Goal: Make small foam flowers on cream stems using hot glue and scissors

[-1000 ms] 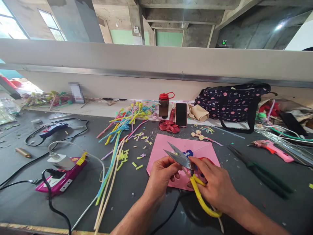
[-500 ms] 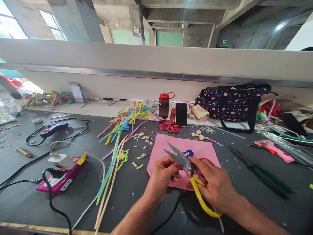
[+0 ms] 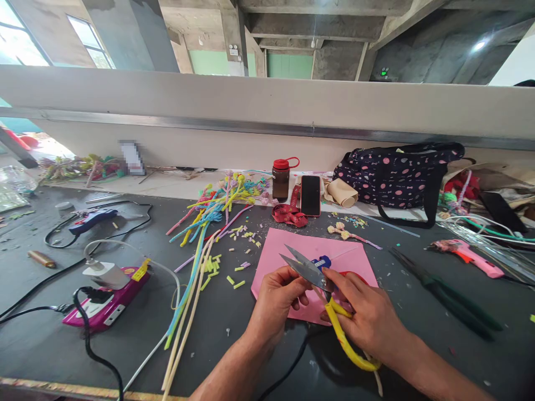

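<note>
My right hand [image 3: 368, 320] is closed round yellow-handled scissors [image 3: 330, 301], whose steel blades stand apart and point up and left. My left hand [image 3: 278, 298] is pinched shut just left of the blades; what its fingertips hold is too small to make out. Both hands hover over a pink sheet [image 3: 288, 250] lying on the dark worktop [image 3: 234, 334]. A small blue and red piece [image 3: 322, 260] lies on the sheet behind the blades.
A bundle of coloured stems [image 3: 209, 223] and cut scraps lie to the left. A pink power strip [image 3: 104, 303] with cables sits at front left. Pliers [image 3: 443, 289], a pink glue gun [image 3: 466, 253], a phone [image 3: 310, 195], a bottle [image 3: 280, 178] and a spotted bag [image 3: 397, 175] lie beyond.
</note>
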Demonstrator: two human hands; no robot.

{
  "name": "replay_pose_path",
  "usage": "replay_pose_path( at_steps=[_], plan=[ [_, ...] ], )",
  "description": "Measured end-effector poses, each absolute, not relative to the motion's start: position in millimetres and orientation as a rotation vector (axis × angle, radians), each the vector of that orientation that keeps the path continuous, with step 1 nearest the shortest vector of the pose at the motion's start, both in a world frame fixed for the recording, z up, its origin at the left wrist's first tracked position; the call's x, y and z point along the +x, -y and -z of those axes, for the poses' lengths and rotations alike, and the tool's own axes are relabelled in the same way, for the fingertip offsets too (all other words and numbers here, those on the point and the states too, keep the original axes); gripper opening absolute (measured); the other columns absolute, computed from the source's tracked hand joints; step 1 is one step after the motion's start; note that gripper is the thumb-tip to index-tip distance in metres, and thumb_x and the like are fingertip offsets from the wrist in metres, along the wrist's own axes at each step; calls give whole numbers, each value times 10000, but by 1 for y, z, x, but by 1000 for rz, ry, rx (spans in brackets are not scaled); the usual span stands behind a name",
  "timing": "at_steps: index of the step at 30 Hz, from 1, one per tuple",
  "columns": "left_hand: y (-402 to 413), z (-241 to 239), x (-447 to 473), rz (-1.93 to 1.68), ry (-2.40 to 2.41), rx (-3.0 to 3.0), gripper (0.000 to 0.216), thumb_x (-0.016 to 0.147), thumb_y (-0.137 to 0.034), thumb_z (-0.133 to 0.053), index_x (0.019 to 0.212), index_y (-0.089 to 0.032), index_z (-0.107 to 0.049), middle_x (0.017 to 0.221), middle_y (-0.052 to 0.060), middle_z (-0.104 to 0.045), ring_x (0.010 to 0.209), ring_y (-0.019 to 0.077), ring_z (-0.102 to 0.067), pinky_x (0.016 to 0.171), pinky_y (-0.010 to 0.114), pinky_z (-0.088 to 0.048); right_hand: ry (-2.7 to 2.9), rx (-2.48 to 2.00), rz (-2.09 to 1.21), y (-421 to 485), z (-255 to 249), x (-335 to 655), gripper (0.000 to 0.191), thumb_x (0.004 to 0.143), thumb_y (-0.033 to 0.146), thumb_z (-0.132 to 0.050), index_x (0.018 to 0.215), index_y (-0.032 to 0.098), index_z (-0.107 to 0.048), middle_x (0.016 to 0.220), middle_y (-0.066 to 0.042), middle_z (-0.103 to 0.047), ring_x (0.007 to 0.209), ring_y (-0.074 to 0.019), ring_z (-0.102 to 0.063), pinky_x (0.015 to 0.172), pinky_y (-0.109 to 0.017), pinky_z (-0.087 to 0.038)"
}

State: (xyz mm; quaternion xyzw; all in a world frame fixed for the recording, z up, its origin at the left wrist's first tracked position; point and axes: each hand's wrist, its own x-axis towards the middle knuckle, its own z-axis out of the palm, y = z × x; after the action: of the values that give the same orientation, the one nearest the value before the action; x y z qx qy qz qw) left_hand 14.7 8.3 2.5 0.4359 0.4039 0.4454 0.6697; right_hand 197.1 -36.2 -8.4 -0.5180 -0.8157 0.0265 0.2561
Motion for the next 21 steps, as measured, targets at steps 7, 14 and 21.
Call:
replay_pose_path(
  at_steps=[7,14,21],
  plan=[
    [-8,-3,15,-1018,-909,959,32,662,-160,-634,645,-139,-651,537,-20,-580,425,44,-454,431,162,-325,2218,-1397,-93,35,14,200,545,829,278,-536,1334,206,-343,1007,-98,-588,841,-222,-591,709,-354,-501],
    [-9,-4,13,-996,-864,881,111,684,-228,-674,650,-131,-631,544,-16,-571,433,41,-468,413,145,-314,2116,-1383,-334,38,-1,197,517,824,256,-549,1303,246,-355,947,-41,-570,759,-162,-565,670,-284,-475],
    [-9,-6,9,-852,-725,768,154,714,-267,-671,697,-124,-618,675,35,-663,404,35,-493,384,142,-313,1864,-1363,-745,40,-10,201,490,837,325,-527,1284,246,-345,960,-15,-580,751,-137,-567,671,-229,-481]
  ],
)
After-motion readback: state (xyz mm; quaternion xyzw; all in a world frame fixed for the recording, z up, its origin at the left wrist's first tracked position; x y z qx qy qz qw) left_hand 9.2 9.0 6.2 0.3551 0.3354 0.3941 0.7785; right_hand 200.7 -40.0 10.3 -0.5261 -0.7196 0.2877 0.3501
